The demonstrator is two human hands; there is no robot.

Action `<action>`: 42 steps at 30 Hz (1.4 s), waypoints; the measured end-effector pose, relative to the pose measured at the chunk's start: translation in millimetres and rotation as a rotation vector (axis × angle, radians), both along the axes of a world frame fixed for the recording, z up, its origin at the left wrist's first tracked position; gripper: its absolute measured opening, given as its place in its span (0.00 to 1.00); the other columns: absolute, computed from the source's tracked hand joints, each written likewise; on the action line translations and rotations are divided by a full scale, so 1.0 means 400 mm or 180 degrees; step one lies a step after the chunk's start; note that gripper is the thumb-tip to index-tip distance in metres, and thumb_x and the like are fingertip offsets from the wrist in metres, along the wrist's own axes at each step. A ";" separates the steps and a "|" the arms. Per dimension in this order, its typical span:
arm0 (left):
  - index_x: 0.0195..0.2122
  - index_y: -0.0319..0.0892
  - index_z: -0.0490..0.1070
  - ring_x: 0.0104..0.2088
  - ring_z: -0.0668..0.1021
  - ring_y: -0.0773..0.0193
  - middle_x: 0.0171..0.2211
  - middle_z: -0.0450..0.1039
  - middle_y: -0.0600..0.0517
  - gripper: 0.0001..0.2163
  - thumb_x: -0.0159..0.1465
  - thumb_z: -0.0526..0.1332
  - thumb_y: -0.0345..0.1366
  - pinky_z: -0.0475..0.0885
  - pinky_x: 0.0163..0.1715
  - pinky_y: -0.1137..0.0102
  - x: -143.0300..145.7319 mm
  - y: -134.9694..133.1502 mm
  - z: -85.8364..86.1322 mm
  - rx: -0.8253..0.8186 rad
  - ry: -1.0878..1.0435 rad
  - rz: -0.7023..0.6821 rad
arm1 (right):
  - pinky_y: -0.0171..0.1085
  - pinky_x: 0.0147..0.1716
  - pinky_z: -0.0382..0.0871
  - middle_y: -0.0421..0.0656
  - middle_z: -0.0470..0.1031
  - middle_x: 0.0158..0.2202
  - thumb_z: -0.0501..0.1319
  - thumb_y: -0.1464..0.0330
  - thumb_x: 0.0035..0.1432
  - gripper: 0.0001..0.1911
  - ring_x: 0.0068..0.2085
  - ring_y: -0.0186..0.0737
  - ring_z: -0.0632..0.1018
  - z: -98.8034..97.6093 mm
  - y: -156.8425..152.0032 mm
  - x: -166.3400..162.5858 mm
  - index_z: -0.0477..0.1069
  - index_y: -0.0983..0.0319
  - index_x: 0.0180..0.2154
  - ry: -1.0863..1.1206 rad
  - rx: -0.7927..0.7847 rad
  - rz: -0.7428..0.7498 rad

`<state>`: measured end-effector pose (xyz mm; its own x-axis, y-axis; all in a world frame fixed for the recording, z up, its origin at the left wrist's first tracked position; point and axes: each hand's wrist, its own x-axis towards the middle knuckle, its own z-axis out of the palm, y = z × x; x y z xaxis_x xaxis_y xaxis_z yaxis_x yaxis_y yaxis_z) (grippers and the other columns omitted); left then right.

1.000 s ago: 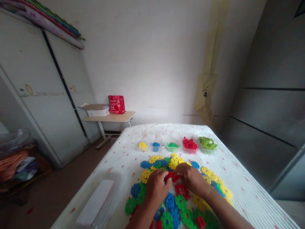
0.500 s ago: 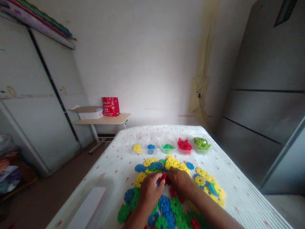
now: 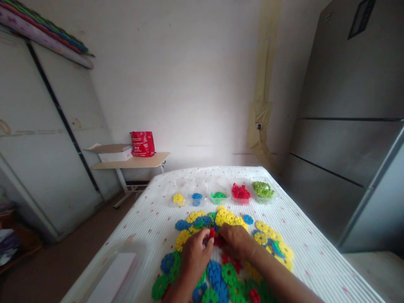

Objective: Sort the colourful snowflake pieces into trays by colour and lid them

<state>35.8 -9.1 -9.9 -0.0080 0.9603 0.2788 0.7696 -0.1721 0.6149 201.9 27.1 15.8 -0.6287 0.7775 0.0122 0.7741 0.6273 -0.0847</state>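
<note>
Pinching a small red piece (image 3: 212, 232) between its thumb and finger, the left hand (image 3: 195, 249) is over the middle of the white, spotted counter (image 3: 148, 225). The right hand (image 3: 235, 240) is just beside it, with its fingers bent down near more red bits. I cannot tell if the right hand grips one, because its own fingers hide the spot. The red piece sticks up at the tips of the left hand, in front of the heap of yellow wheels (image 3: 225, 216). Some red pieces (image 3: 232, 261) lie just below the right hand. Blue wheels (image 3: 214, 272) and green wheels (image 3: 229, 273) lie in a pile between the two arms. More yellow wheels (image 3: 285, 250) lie off to the right, with a few blue and green ones mixed in. Past the hands, clear tubs (image 3: 242, 202) sit in a row. From left to right they have yellow, blue, green, red and light green pieces in them. Back by the wall stands a red bag (image 3: 142, 144).
</note>
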 end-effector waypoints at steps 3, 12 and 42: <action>0.42 0.43 0.73 0.39 0.78 0.64 0.37 0.78 0.49 0.12 0.60 0.53 0.35 0.71 0.39 0.71 -0.007 0.007 -0.009 0.0198 -0.0074 0.0099 | 0.32 0.28 0.59 0.45 0.74 0.37 0.58 0.69 0.47 0.12 0.35 0.39 0.75 0.011 -0.002 0.010 0.71 0.62 0.37 0.0163 -0.0167 0.0015; 0.43 0.42 0.74 0.38 0.78 0.62 0.38 0.78 0.47 0.14 0.61 0.52 0.38 0.73 0.38 0.70 -0.019 0.006 0.001 0.0505 -0.0109 0.0221 | 0.32 0.29 0.57 0.44 0.74 0.36 0.58 0.72 0.43 0.14 0.35 0.38 0.73 0.022 -0.002 0.042 0.72 0.63 0.37 0.0546 -0.0234 -0.0135; 0.44 0.45 0.73 0.42 0.76 0.61 0.40 0.77 0.49 0.15 0.59 0.52 0.33 0.68 0.44 0.67 0.005 -0.007 -0.001 0.0036 0.0101 -0.0389 | 0.33 0.30 0.64 0.45 0.77 0.32 0.56 0.67 0.50 0.11 0.31 0.38 0.75 0.095 0.171 0.188 0.74 0.63 0.34 0.2050 0.0523 -0.2055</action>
